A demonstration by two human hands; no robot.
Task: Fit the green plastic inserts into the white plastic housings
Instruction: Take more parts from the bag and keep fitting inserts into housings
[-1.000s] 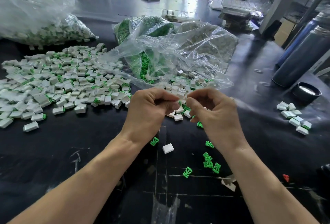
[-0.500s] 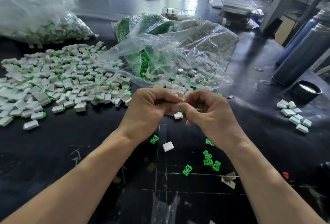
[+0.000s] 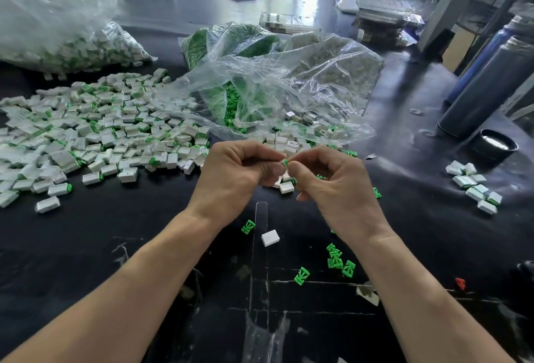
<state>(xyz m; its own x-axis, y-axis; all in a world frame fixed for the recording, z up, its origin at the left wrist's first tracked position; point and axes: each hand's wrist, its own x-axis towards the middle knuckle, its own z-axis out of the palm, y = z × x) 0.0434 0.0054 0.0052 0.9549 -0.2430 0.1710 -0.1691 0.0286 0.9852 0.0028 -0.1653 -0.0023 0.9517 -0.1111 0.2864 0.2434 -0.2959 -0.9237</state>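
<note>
Both hands meet above the counter (image 3: 86, 247).
Left hand (image 3: 234, 177) grips a white housing (image 3: 281, 163); right hand (image 3: 332, 186) fingers pinch a green insert (image 3: 286, 162).

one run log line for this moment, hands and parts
step: inserting | left hand: grips white housing | right hand: pinches green insert at housing | seated: cannot tell | loose inserts near

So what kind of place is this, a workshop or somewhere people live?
Most likely a small factory assembly bench. A big heap of white housings covers the black table, clear bags hold bulk green inserts, and both hands are pressing one insert into a housing.
</note>
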